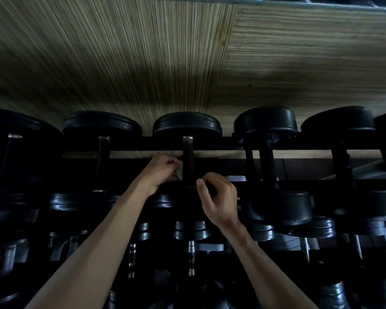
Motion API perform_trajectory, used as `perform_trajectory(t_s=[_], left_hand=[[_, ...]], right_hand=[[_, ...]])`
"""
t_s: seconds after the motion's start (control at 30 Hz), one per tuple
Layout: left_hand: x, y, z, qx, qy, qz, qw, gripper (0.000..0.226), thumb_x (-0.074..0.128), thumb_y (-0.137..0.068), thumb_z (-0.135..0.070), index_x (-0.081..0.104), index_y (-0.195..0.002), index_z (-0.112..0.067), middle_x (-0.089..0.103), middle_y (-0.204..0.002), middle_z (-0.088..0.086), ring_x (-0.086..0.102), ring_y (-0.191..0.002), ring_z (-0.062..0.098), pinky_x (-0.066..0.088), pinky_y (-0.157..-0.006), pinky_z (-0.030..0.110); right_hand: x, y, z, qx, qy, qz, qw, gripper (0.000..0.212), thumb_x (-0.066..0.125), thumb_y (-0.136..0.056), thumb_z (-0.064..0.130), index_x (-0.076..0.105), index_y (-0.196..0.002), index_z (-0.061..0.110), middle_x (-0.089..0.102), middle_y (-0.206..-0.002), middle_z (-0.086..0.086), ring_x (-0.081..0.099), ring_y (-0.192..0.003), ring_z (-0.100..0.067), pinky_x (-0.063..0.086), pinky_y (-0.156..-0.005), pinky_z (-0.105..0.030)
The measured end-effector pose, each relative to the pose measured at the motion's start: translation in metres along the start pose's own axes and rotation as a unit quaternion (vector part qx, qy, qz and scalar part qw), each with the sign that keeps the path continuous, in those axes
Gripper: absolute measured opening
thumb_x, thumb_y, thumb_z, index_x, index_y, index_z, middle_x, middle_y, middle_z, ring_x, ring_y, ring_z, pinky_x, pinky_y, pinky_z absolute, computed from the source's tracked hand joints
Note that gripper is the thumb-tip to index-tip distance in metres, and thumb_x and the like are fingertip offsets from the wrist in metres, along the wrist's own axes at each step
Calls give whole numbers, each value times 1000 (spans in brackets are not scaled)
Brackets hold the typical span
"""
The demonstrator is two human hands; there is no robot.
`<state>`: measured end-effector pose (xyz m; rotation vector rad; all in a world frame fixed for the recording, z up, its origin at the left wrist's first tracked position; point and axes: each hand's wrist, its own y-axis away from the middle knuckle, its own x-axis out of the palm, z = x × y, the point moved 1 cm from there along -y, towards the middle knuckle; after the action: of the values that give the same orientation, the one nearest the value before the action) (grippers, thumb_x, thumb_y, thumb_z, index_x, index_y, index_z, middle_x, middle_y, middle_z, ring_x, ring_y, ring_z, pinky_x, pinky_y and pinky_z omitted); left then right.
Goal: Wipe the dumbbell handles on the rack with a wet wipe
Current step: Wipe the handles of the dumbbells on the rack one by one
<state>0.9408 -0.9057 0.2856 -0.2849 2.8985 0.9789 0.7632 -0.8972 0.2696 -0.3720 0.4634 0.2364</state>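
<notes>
A black dumbbell with a dark metal handle lies on the top tier of the black rack, in the middle of the view. My left hand holds a pale wet wipe bunched against the left side of that handle. My right hand is at the handle's near end, fingers curled around the near end of the handle, the thumb up beside it. The dim light hides how far the wipe wraps around the handle.
More black dumbbells sit left and right on the same tier, and several smaller ones fill the lower tiers. A wood-grain wall stands behind the rack. The gaps between neighbouring handles are narrow.
</notes>
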Motion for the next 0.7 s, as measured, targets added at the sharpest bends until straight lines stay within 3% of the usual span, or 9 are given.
perform_trajectory(t_s=[0.1,0.17,0.23,0.3,0.37,0.5,0.6,0.7], left_hand=[[7,-13,-17,48,51,-99,993,30,49,-98,0,65,-75,-13,62,-69,2,62,-58,4,51,-54,15],[10,-22,-19,65,46,-131,988,27,53,-99,-9,69,-78,-18,67,-75,2,67,-67,7,55,-66,25],[8,-21,-11,76,-27,-129,988,24,56,-98,-16,73,-82,-19,73,-85,6,71,-83,20,59,-83,39],[4,-8,3,86,-124,-98,984,20,59,-96,-19,76,-86,-16,75,-87,7,72,-88,23,59,-85,47],[4,6,11,78,-180,-67,978,21,62,-96,-22,77,-84,-13,75,-83,7,72,-85,21,59,-83,46],[5,-7,3,68,-76,-95,990,34,59,-95,-12,74,-65,-20,71,-68,5,69,-76,23,57,-85,53],[5,-15,-2,44,-47,-93,994,28,54,-95,-2,72,-73,-5,68,-72,16,65,-73,29,57,-80,45],[0,3,12,-8,-91,15,996,20,53,-96,1,70,-86,2,68,-80,15,64,-73,17,55,-68,22]], right_hand=[[0,0,0,8,-3,1,1000,36,46,-99,41,51,-69,22,48,-62,15,49,-56,-10,42,-47,-37],[-1,0,1,9,-1,4,1000,32,46,-99,40,48,-70,27,48,-62,16,49,-56,-10,42,-48,-36],[-1,0,1,14,-8,5,1000,32,46,-99,38,49,-70,26,47,-62,15,49,-56,-10,41,-47,-37],[0,0,1,20,-10,2,1000,35,46,-99,37,53,-70,20,49,-61,14,49,-56,-11,42,-48,-36],[0,1,1,24,-7,1,1000,36,46,-98,37,56,-71,17,51,-62,13,51,-57,-11,42,-49,-35],[0,1,-1,29,-4,4,1000,36,46,-98,36,56,-70,16,51,-62,11,51,-58,-12,43,-50,-35],[0,1,0,36,-9,10,999,35,46,-98,36,55,-70,16,50,-62,12,50,-58,-13,41,-50,-32],[0,2,0,37,-12,5,999,36,45,-98,35,55,-70,14,49,-60,11,48,-56,-12,37,-49,-28]])
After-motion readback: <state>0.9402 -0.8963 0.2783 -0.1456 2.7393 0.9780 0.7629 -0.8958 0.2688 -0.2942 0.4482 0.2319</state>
